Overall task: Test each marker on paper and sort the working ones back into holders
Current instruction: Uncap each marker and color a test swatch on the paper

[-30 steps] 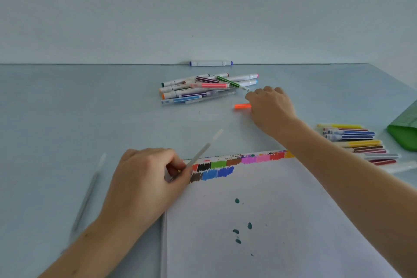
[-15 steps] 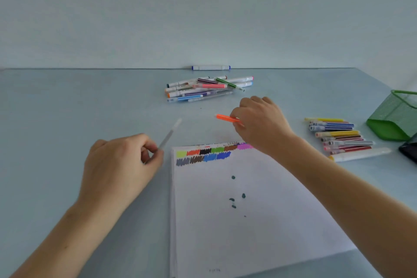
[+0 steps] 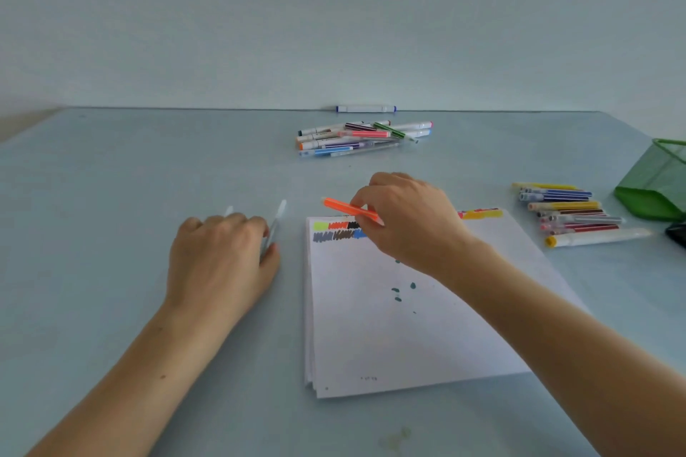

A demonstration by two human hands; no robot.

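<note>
My right hand point(image 3: 408, 223) pinches an orange marker point(image 3: 343, 208) just above the top edge of a white paper pad point(image 3: 408, 338), beside rows of colour swatches point(image 3: 330, 231). Palm down on the table left of the pad, my left hand point(image 3: 222, 260) holds a clear pen point(image 3: 277, 217) between thumb and index finger. The tip of a second clear pen point(image 3: 228, 211) shows past its knuckles. A pile of mixed markers point(image 3: 362, 140) lies further back. A green mesh holder point(image 3: 657, 185) lies tipped at the right edge.
A row of several markers point(image 3: 568, 215) lies right of the pad, with a thick white marker with a yellow cap point(image 3: 597, 237) in front. A white marker with blue ends point(image 3: 365, 109) rests against the back wall. A dark object point(image 3: 677, 234) sits at the far right.
My right hand picked up the orange marker and brought it back over the pad's top. My left hand carried the clear pen leftwards and lowered it to the table beside the other clear pen.
</note>
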